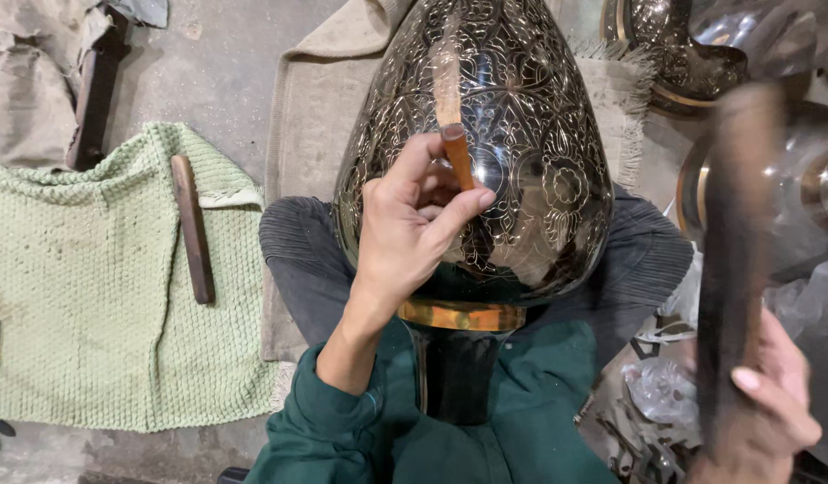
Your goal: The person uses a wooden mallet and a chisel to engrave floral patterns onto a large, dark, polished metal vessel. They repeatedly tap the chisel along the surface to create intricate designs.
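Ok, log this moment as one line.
left hand: chisel on engraved vase | right hand: raised mallet, blurred

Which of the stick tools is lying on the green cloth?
The long dark wooden bar lies untouched on the green knitted cloth. The short brown chisel is in the left hand, against the engraved metal vase.

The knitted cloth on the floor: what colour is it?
Pale green cloth, seen in the head view.
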